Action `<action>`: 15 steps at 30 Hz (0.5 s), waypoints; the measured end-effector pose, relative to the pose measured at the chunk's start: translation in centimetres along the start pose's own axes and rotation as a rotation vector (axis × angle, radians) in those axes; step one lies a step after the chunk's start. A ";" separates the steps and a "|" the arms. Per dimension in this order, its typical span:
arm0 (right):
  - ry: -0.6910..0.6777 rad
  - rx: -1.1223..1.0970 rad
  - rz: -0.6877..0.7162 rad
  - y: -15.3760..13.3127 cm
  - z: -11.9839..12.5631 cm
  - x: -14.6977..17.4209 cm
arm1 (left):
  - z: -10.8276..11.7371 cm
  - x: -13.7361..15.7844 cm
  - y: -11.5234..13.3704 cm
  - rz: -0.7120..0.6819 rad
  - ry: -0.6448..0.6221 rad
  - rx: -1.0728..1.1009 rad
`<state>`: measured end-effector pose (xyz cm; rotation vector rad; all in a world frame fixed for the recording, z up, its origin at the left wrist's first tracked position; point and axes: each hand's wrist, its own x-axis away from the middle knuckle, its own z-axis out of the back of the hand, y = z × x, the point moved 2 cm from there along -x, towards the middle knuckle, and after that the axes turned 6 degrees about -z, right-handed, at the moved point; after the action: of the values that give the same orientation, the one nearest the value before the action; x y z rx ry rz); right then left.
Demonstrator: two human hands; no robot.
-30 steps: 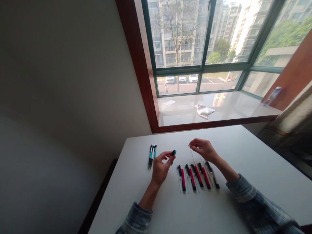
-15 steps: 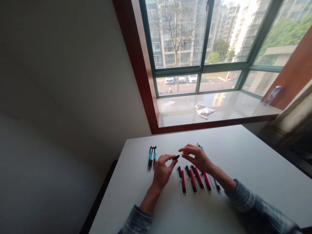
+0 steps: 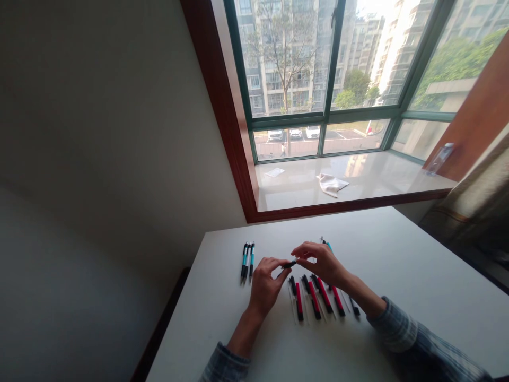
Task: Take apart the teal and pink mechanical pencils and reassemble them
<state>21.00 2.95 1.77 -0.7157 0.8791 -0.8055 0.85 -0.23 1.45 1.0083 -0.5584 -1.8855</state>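
Pen part [image 3: 290, 264] looks short, slender and black.

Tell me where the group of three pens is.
In the head view, the group of three pens lies on the white table, just left of the left hand, which is between it and the red pen barrels.

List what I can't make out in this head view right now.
All in the head view:
Dark piece: partly covered by the left hand.
Whatever the right hand pinches, if anything: too small to tell.
Turquoise piece beyond the right hand: its near end is hidden by that hand.
Left sleeve: cut off by the bottom edge.
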 end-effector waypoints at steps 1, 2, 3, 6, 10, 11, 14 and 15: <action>0.002 0.006 0.002 0.0 0.0 0.0 | 0.0 0.0 0.0 -0.003 -0.002 -0.003; 0.000 0.015 0.005 -0.1 0.1 0.0 | 0.0 0.0 0.0 -0.006 -0.005 -0.006; -0.005 0.026 0.008 -0.1 0.1 0.0 | 0.0 0.0 0.0 -0.008 -0.008 -0.009; -0.026 0.060 0.015 -0.3 0.2 0.0 | 0.1 0.0 0.1 -0.003 -0.007 -0.003; 0.020 0.052 0.016 -0.5 0.6 -0.1 | 0.1 -0.1 0.0 0.031 0.022 0.051; 0.041 0.041 0.014 -0.5 0.7 -0.1 | 0.2 -0.1 0.0 0.045 0.032 0.068; 0.086 0.014 0.006 -0.6 0.9 -0.3 | 0.2 -0.2 -0.2 0.101 0.050 0.119; 0.091 0.007 0.005 -0.7 1.0 -0.3 | 0.3 -0.3 -0.2 0.122 0.053 0.136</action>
<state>21.51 3.06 2.86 -0.6749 0.9593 -0.8412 0.58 0.11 1.52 1.0837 -0.7092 -1.7270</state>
